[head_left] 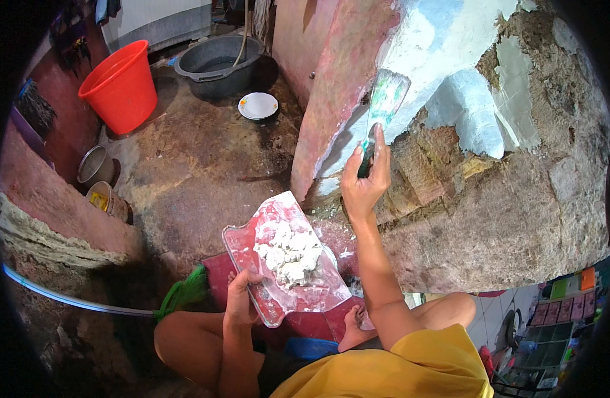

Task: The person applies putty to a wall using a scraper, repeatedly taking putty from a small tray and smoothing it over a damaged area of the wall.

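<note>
My right hand (363, 182) grips the handle of a putty knife (384, 103), its wide blade pressed flat against the damaged wall (490, 186) where white filler meets bare crumbling masonry. My left hand (242, 292) holds the near edge of a flat red board (278, 229), tilted toward the wall. A lump of white putty (290, 255) sits in the middle of that board. I squat with both knees raised, a yellow shirt at the bottom of the view.
A red bucket (121, 86) and a dark grey basin (218, 65) stand on the wet floor at the back left. Near them lie a white plate (258, 105) and two small tins (96, 166). A green-tipped hose (86, 302) runs by my left knee.
</note>
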Motion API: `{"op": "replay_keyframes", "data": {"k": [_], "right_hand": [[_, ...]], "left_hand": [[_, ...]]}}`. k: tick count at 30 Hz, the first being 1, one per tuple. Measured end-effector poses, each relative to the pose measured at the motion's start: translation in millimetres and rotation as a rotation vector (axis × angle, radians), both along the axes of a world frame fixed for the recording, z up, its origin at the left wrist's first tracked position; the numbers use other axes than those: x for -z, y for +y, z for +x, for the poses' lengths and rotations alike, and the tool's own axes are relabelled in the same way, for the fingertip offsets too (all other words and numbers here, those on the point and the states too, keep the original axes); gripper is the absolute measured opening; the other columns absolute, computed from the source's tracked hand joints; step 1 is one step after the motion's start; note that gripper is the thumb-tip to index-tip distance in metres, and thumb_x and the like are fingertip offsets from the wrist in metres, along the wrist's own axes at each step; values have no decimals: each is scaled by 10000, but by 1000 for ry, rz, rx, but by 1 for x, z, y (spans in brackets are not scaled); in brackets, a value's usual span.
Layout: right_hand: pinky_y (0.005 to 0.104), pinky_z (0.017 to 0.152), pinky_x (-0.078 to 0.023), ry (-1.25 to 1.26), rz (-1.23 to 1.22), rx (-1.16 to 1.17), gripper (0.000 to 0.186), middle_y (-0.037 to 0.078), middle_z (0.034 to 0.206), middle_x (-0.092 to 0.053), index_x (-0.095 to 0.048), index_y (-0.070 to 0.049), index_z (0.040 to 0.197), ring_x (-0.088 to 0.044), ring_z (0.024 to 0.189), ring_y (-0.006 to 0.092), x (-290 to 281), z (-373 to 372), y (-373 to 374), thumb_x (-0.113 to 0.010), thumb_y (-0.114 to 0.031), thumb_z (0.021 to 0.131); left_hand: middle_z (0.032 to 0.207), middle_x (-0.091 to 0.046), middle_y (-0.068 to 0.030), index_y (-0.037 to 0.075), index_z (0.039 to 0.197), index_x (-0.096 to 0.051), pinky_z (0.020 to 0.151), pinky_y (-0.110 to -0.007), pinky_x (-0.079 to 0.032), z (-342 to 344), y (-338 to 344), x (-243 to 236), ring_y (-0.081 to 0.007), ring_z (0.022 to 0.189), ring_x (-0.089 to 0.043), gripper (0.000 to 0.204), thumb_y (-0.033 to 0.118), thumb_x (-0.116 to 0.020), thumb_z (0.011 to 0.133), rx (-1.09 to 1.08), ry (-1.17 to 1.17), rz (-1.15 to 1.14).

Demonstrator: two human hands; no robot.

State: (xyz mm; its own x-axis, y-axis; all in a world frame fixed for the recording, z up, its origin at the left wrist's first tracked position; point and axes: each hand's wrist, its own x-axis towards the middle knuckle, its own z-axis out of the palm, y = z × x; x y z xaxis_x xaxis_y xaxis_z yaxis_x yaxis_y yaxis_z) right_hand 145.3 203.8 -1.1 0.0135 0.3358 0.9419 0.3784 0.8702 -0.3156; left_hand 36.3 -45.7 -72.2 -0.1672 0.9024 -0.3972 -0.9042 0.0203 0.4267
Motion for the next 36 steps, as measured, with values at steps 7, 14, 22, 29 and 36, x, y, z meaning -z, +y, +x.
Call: {"op": "replay_keyframes", "data": {"k": [7,14,22,29,36], "right_hand": [[346,685,-463,-40,-104,-24,399,180,925,-561,-484,60,1265,-558,784,273,9,-3,7,-519,17,870],[369,761,-454,3,-201,-94,402,211,1034,-546,-438,72,1286,-552,880,304,32,0,5,-474,-3,893],[362,874,-436,-84,-152,-93,401,213,1175,-535,-410,75,1307,-551,1017,293,9,-2,17,-459,-22,920],[361,907,-430,-99,-291,-136,414,245,1247,-490,-366,88,1306,-546,1055,284,59,0,14,-459,-23,919],[392,969,-403,-98,-76,-47,427,263,1303,-460,-363,88,1330,-496,1176,345,6,-5,8,-439,-35,928]], "left_hand": [[1159,-561,-174,-45,1275,-406,927,-437,-481,-1,-1,-9,-299,1037,-587,555,79,-470,737,27,-19,0],[1132,-576,-174,-46,1265,-417,899,-440,-499,-1,-1,2,-305,1002,-604,557,62,-462,721,-13,-12,10],[1149,-567,-183,-45,1282,-399,915,-446,-485,-1,1,-3,-310,1021,-596,579,80,-463,721,21,-10,13],[1139,-568,-179,-39,1280,-403,915,-443,-481,-2,0,-9,-311,1015,-594,577,97,-472,723,18,11,-23],[1084,-591,-192,-50,1243,-436,851,-449,-525,0,2,-10,-329,945,-621,581,100,-483,683,-5,-14,-73]]}}
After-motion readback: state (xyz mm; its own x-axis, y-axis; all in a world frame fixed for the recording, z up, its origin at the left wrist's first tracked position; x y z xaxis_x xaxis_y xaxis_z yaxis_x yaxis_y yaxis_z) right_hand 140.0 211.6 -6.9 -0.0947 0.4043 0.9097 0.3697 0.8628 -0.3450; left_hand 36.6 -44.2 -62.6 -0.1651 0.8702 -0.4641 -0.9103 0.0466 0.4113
